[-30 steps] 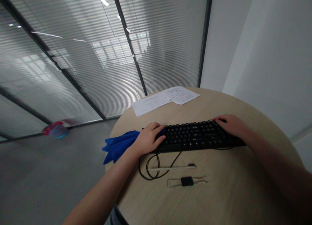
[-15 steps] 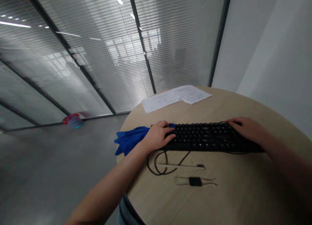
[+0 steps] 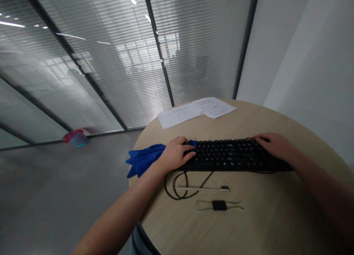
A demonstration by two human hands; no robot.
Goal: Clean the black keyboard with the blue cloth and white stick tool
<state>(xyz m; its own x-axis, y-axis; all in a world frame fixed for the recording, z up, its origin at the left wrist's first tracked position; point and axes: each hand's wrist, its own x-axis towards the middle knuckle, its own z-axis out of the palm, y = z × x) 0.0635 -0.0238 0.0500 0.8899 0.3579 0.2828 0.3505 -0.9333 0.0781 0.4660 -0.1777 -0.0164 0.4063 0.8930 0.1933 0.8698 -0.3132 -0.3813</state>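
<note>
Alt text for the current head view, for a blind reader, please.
Left hand on a blue cloth over the left end of a black keyboard; right hand at its right end. On the round table, a looped cable, thin dark-tipped stick and black clip lie nearer, papers beyond.

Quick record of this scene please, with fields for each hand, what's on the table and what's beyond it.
left hand: the left hand is over a blue cloth at the left end of a black keyboard
right hand: the right hand is at the keyboard's far right corner
near side of table: looped cable, thin pale stick with dark end, black clip with wire arms
far side: overlapping printed papers
floor: red-and-blue basket
</note>
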